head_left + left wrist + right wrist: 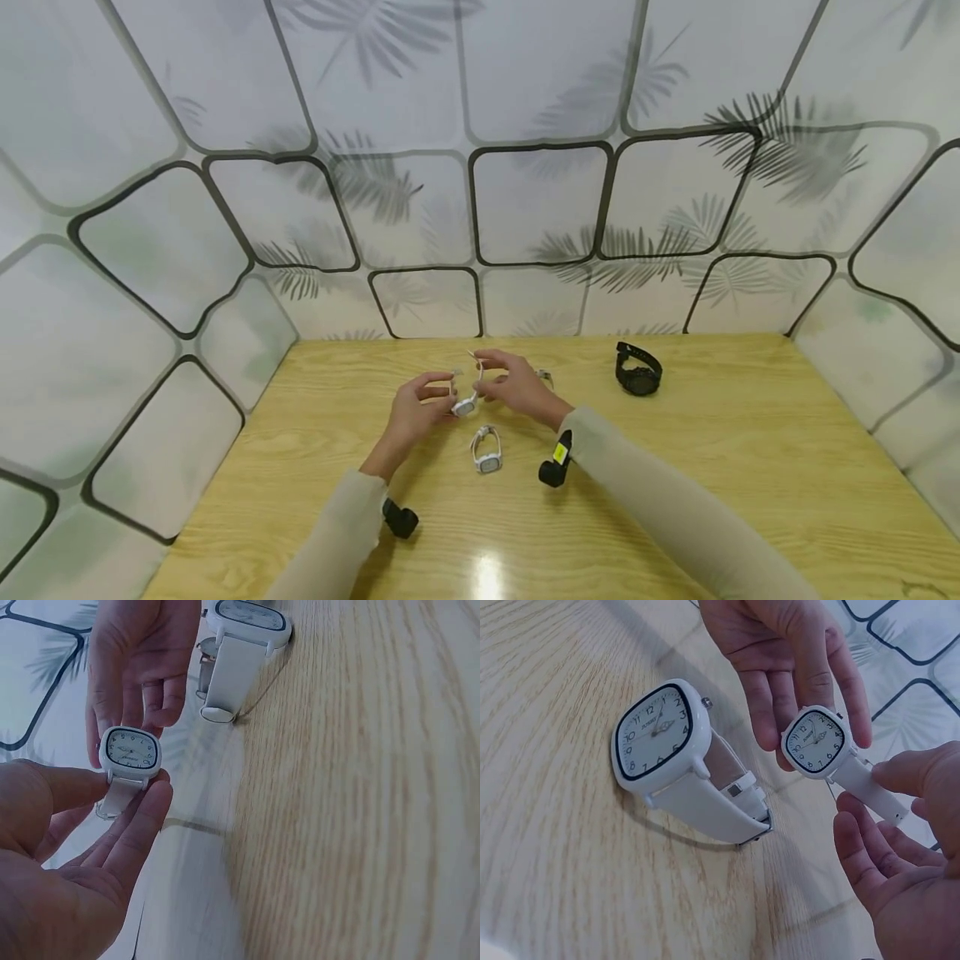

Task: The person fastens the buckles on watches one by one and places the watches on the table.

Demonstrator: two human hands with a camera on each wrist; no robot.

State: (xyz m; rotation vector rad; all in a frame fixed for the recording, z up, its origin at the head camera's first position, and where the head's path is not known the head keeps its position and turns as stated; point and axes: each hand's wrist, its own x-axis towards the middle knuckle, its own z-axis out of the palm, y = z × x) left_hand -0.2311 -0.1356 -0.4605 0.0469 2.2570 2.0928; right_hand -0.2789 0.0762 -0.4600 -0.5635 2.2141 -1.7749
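Observation:
Both hands hold a white wristwatch (465, 407) with an unfastened strap just above the table, its squarish dial facing me. My left hand (412, 410) pinches it where one strap half meets the case, thumb on one side and fingers on the other. The other strap half (866, 793) lies between the thumb and fingers of my right hand (522, 388). A second white watch (489, 462), its strap buckled into a loop, rests on the table nearer to me. In the right wrist view this buckled watch (656, 735) shows its dial and crown.
A black watch (641, 381) with a looped strap lies at the back right of the wooden table (720, 467). Another watch (545, 377) is partly hidden behind the right hand. A patterned wall covering (540, 208) encloses the back and sides. Black cameras sit at both wrists.

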